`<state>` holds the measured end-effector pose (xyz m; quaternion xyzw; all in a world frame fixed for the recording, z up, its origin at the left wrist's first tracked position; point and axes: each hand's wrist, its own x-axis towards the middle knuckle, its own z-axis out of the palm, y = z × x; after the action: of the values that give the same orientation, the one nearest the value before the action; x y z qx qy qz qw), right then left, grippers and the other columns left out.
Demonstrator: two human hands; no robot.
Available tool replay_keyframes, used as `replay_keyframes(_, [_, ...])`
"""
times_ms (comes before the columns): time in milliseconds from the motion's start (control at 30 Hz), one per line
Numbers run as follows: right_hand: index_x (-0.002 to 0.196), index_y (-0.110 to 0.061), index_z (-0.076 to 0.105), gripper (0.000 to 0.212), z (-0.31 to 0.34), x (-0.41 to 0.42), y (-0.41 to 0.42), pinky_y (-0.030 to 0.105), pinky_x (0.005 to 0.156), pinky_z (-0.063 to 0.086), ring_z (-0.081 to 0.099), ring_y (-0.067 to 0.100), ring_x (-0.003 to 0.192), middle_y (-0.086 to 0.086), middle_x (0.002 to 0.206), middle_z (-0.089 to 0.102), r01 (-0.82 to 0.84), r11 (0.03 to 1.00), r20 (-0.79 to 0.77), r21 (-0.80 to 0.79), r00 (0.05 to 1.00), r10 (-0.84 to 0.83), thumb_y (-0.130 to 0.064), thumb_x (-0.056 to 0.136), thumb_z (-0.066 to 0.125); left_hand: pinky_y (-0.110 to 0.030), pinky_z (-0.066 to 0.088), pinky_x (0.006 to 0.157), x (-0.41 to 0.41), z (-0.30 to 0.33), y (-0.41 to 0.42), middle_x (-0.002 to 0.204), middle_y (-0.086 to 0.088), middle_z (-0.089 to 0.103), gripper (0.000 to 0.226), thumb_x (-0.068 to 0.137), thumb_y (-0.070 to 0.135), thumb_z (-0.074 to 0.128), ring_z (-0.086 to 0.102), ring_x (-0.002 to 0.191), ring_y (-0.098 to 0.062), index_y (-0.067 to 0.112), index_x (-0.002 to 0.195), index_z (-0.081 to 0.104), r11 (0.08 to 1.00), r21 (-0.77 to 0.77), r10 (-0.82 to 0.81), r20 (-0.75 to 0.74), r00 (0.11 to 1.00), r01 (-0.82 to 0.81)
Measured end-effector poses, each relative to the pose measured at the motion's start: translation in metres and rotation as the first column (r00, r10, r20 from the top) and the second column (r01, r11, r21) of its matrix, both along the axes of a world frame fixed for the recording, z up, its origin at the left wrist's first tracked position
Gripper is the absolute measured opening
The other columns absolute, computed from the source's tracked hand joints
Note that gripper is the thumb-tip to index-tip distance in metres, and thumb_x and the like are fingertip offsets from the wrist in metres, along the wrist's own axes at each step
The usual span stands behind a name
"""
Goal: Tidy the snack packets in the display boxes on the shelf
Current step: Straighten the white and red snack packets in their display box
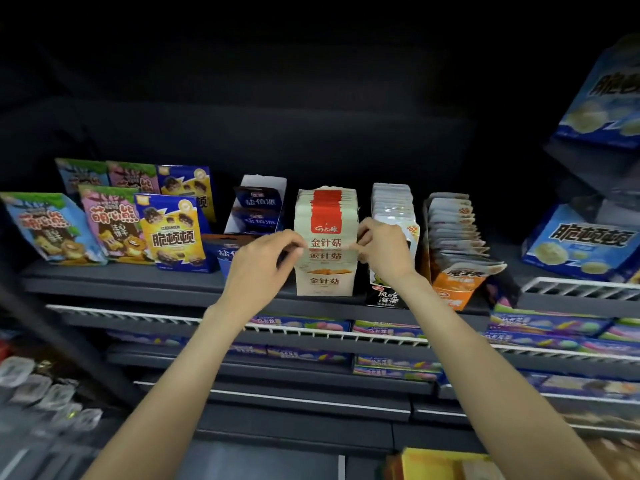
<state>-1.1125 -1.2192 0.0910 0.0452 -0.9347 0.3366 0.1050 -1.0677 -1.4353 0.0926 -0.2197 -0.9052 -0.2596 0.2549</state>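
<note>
While the dark grey metal shelf [114,278] runs across the whole view, a row of cardboard display boxes stands along it. At its middle sits the cream display box with a red band and orange lettering [325,282], packed with upright cream-and-red snack packets [329,206]. Just to its right stands a black-fronted box of pale silver packets [393,209], and beside that an orange box of grey packets [450,230] leaning forward. To the left is a white-and-blue box [254,206] holding dark blue packets, then large blue, pink and yellow snack bags [173,233] standing on end. Both arms reach in from below. The left hand [263,261] pinches the front cream packet at its left edge with curled fingers; the right hand [384,251] pinches the same packet's right edge.
</note>
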Motion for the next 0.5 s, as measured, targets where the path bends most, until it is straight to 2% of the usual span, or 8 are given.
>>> replay_keyframes(100, [0.095,-0.016,0.054,0.015,-0.002,0.02,0.009,0.023,0.063,0.055,0.066,0.006,0.067,-0.006,0.078,0.063,0.069,0.968,-0.179,-0.243,0.977,-0.115,-0.018,0.089,0.068,-0.027,0.051,0.071,-0.01,0.0,0.005,0.091,0.012,0.066,0.009,0.095,0.027,0.057,0.065,0.087,-0.009,0.021,0.101,0.06,0.994,0.111,0.006,0.127,0.992,-0.02])
replay_keyframes(200, [0.091,-0.017,0.057,0.007,-0.006,0.043,0.015,0.026,0.065,0.058,0.067,0.001,0.066,-0.006,0.079,0.065,0.018,0.93,-0.233,-0.367,0.966,-0.11,-0.011,0.092,0.06,-0.035,0.055,0.079,-0.019,0.0,0.011,0.101,0.002,0.071,0.015,0.094,0.03,0.057,0.067,0.09,-0.014,0.018,0.104,0.059,0.987,0.143,0.036,0.226,0.973,-0.07])
replay_keyframes(267, [0.099,-0.019,0.062,0.012,-0.01,0.054,0.013,0.022,0.071,0.056,0.066,-0.001,0.076,-0.007,0.089,0.067,-0.053,0.936,-0.216,-0.347,0.976,-0.025,-0.008,0.093,0.059,-0.039,0.056,0.077,-0.021,0.004,0.015,0.096,0.001,0.071,0.017,0.095,0.031,0.056,0.068,0.087,-0.015,0.016,0.103,0.06,0.984,0.156,0.066,0.158,0.985,-0.091])
replay_keyframes(367, [0.118,-0.019,0.062,0.027,-0.011,0.06,0.005,0.012,0.085,0.048,0.058,-0.005,0.101,-0.006,0.115,0.061,-0.174,0.947,-0.245,-0.269,0.963,0.108,-0.009,0.093,0.059,-0.038,0.057,0.074,-0.02,0.026,0.02,0.09,0.008,0.066,0.017,0.096,0.028,0.054,0.064,0.083,-0.008,0.014,0.103,0.059,0.94,0.331,0.066,0.054,0.996,-0.08])
replay_keyframes(433, [0.128,-0.02,0.058,0.034,-0.006,0.061,0.0,0.014,0.099,0.041,0.048,-0.002,0.119,-0.005,0.13,0.054,-0.195,0.959,-0.319,-0.207,0.94,0.122,-0.019,0.094,0.06,-0.038,0.057,0.068,-0.018,0.046,0.022,0.09,0.007,0.066,0.012,0.097,0.024,0.054,0.065,0.082,-0.006,0.015,0.102,0.059,0.899,0.435,0.051,0.015,0.999,-0.053])
replay_keyframes(500, [0.13,-0.023,0.056,0.042,0.002,0.064,-0.003,0.012,0.102,0.033,0.036,0.003,0.128,-0.002,0.139,0.046,-0.144,0.984,-0.415,-0.109,0.906,0.086,-0.039,0.091,0.057,-0.038,0.058,0.066,-0.015,0.062,0.027,0.091,0.006,0.067,0.005,0.096,0.021,0.054,0.067,0.085,-0.007,0.018,0.099,0.057,0.854,0.521,0.002,0.035,0.999,-0.02])
